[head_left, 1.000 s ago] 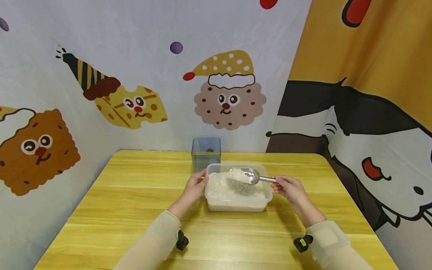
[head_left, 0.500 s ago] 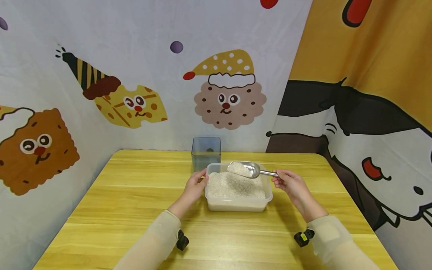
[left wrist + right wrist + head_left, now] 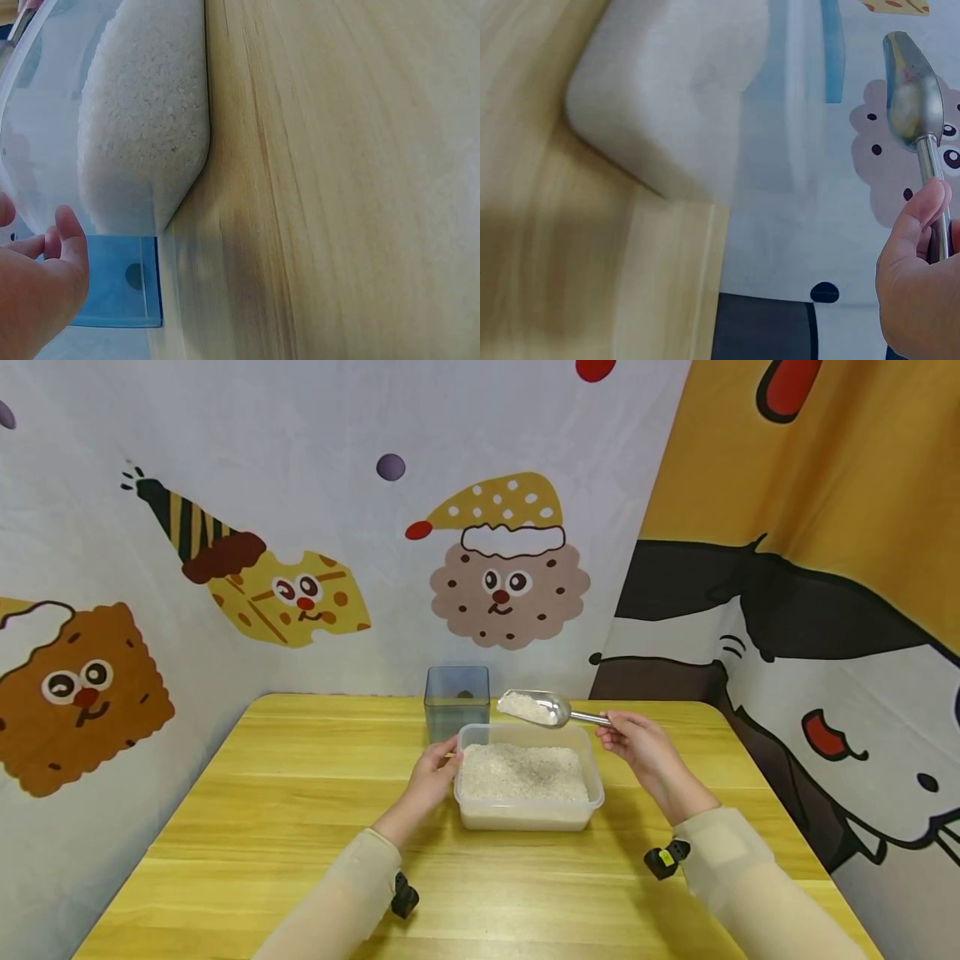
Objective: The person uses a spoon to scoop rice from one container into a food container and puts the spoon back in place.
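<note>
My right hand (image 3: 647, 750) grips the handle of a metal scoop (image 3: 553, 708) heaped with white rice (image 3: 525, 706). The scoop hangs above the back rim of a clear plastic container (image 3: 525, 818), its tip near the blue-grey bin. In the right wrist view, thumb and fingers pinch the scoop's handle (image 3: 930, 161). My left hand (image 3: 429, 783) holds the container's left side, with the thumb at the rim and fingertips against the wall. Rice (image 3: 146, 112) fills much of the container, its grains visible through the wall in the left wrist view.
Behind the container's left corner stands a square translucent blue-grey bin (image 3: 457, 714). The wooden table (image 3: 300, 777) ends at a cartoon-printed cloth (image 3: 330, 485) at the back. A black camera (image 3: 405, 895) is worn on each wrist.
My right hand has lifted the rice-loaded scoop out of the container, moving it up and back toward the bin. The left hand and the container have stayed in place.
</note>
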